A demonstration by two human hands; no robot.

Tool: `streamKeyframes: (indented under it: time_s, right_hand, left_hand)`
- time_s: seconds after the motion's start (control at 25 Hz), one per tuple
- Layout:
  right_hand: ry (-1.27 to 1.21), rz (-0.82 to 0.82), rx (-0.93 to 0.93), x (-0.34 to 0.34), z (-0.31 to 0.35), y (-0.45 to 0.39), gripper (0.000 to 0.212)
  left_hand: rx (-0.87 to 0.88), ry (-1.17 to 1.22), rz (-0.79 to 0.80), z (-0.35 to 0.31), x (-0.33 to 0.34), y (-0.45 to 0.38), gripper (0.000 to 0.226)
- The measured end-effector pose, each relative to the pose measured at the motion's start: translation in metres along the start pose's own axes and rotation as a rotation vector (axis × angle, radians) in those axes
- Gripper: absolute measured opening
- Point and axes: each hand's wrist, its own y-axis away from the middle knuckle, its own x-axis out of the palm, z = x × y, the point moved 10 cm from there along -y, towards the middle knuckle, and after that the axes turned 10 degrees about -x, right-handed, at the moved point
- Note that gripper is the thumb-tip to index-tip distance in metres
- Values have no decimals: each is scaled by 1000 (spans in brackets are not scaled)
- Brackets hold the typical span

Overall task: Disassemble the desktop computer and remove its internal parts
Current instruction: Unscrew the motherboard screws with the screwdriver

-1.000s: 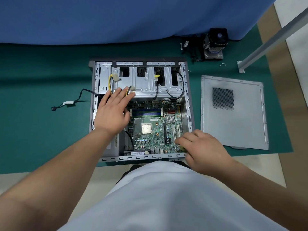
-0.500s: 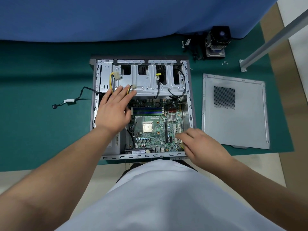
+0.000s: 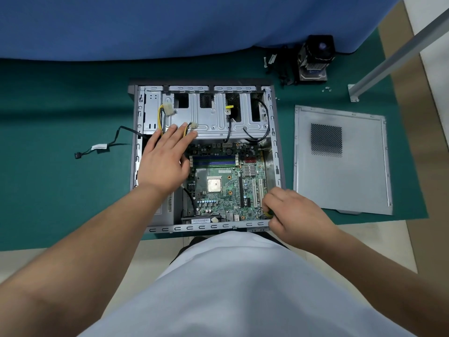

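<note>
The open desktop case (image 3: 277, 152) lies flat on a green mat. Inside are the green motherboard (image 3: 228, 190) with its bare CPU (image 3: 214, 184), blue RAM sticks (image 3: 213, 160) and a silver drive cage (image 3: 213, 122). My left hand (image 3: 165, 161) rests flat, fingers straight, over the case's left side, its fingertips touching the cage edge and yellow-black cables (image 3: 160, 117). My right hand (image 3: 298, 217) is at the board's near right corner, fingers curled round a small yellow-green tool (image 3: 268, 213) that is mostly hidden.
The removed side panel (image 3: 340, 181) lies right of the case. A cooler with fan (image 3: 315, 57), black cables and loose screws (image 3: 326, 89) sit at the back right beside a slanted metal post (image 3: 398, 52). A loose black cable (image 3: 102, 147) trails left. Blue cloth bounds the back.
My right hand has shifted slightly at the board's near right corner and its fingers have curled tighter. My left hand has stayed in place.
</note>
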Motion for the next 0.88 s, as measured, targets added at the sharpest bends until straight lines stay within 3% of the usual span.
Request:
streamKeyframes:
  time_s: [0.6,0.88]
  right_hand:
    - [-5,-73,-24,-4,4,4,18]
    - [-79,-210,-3,-29,-1,4,16]
  left_hand:
    - [3,5,5,0,1,1,67]
    - [-10,58,54,-2,-5,2,65]
